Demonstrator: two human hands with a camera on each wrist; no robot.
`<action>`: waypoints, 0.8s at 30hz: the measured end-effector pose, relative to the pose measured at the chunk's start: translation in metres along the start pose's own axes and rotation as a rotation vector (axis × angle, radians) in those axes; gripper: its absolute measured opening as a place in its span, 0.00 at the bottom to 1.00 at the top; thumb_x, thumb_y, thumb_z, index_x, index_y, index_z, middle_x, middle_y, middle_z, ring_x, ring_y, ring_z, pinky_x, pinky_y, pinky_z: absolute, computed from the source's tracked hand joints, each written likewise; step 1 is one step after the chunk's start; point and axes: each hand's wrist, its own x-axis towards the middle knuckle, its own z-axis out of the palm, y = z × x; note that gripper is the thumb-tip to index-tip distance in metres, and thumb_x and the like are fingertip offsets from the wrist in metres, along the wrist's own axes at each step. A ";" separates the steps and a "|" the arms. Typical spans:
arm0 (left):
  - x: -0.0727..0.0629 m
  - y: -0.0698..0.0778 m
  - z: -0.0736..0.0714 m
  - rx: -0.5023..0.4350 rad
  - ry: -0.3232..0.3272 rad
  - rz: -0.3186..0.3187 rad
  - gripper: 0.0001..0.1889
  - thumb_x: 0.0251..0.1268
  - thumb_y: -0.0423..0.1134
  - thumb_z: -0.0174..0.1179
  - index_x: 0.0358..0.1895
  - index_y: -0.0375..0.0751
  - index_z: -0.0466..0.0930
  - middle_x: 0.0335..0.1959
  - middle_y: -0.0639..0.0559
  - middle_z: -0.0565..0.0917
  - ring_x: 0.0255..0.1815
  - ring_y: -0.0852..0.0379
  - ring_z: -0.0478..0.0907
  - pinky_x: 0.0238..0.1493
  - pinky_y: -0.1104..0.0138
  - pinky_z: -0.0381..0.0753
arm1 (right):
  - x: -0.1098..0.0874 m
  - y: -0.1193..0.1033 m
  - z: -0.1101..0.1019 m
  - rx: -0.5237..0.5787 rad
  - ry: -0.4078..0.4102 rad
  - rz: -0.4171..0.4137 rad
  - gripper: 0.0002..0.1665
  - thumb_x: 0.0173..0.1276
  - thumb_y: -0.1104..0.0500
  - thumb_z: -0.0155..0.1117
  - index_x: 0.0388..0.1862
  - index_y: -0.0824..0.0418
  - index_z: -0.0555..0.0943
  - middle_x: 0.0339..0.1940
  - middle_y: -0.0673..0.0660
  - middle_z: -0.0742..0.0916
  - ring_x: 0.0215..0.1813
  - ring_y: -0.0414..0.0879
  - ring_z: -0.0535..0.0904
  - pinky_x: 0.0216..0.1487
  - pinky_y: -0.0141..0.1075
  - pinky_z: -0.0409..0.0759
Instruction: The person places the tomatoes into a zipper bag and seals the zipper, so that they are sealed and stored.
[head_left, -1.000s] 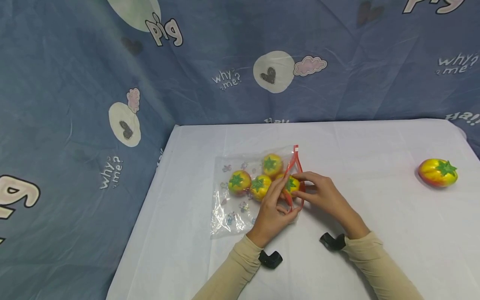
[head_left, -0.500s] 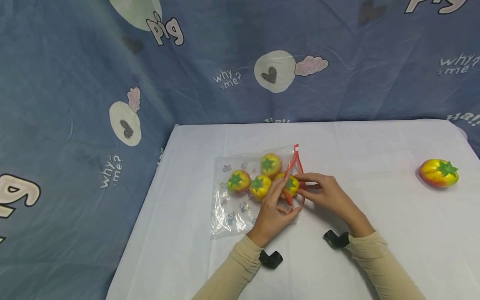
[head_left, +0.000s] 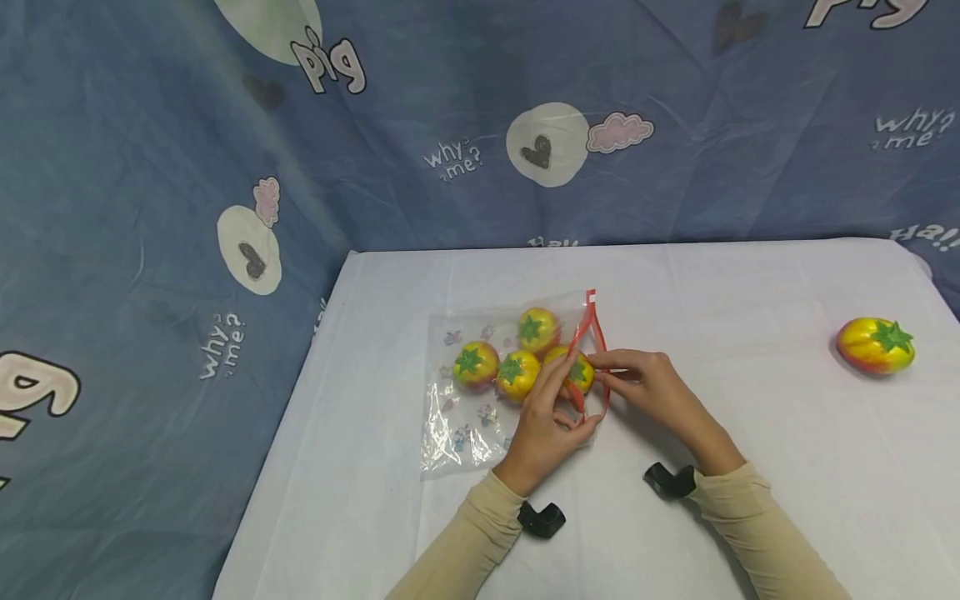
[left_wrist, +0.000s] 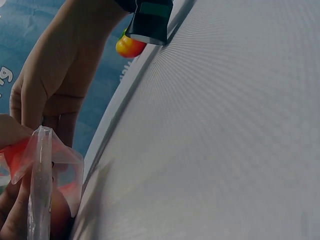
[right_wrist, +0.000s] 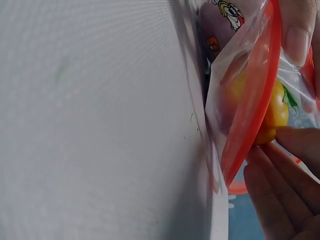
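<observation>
A clear zip bag [head_left: 457,425] with a red zip edge lies on the white-covered table, its mouth facing right. Several yellow-and-red toy fruits [head_left: 476,365] with green star-shaped caps are inside. My left hand [head_left: 546,429] grips the bag's mouth, thumb and fingers apart along the red zip, holding it spread. One more toy fruit [right_wrist: 276,112] sits just within that mouth, partly behind the left fingers in the head view. Against its right end, the fingertips of my right hand [head_left: 660,392] press, fingers nearly straight and close together.
Another such toy fruit [head_left: 875,345] lies alone at the table's right side. Black wrist mounts [head_left: 542,521] stick out from both sleeves close over the table. A blue printed cloth [head_left: 420,108] hangs behind and to the left.
The fruit at the mouth has shifted slightly left, deeper into the bag, and those inside have edged left. My right fingertips have slid off its sides and drawn closer together.
</observation>
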 end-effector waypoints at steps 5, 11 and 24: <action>0.000 0.001 0.000 -0.007 -0.008 -0.006 0.51 0.54 0.31 0.77 0.81 0.49 0.59 0.73 0.47 0.69 0.45 0.59 0.78 0.31 0.78 0.86 | -0.001 0.000 -0.002 -0.011 0.005 0.016 0.20 0.59 0.72 0.76 0.52 0.65 0.89 0.48 0.62 0.92 0.50 0.58 0.89 0.48 0.46 0.91; 0.000 0.001 0.000 -0.006 0.000 -0.001 0.51 0.54 0.30 0.77 0.81 0.49 0.59 0.73 0.47 0.70 0.45 0.58 0.78 0.31 0.78 0.86 | -0.001 0.000 -0.002 0.000 -0.006 0.008 0.20 0.59 0.72 0.76 0.51 0.65 0.90 0.48 0.61 0.92 0.52 0.57 0.89 0.48 0.45 0.91; -0.001 -0.001 0.002 -0.020 0.014 -0.003 0.51 0.53 0.30 0.78 0.81 0.49 0.61 0.74 0.48 0.69 0.43 0.54 0.79 0.31 0.77 0.86 | -0.002 0.002 0.001 0.004 -0.046 -0.067 0.22 0.63 0.74 0.71 0.58 0.68 0.86 0.53 0.63 0.91 0.54 0.55 0.88 0.50 0.41 0.90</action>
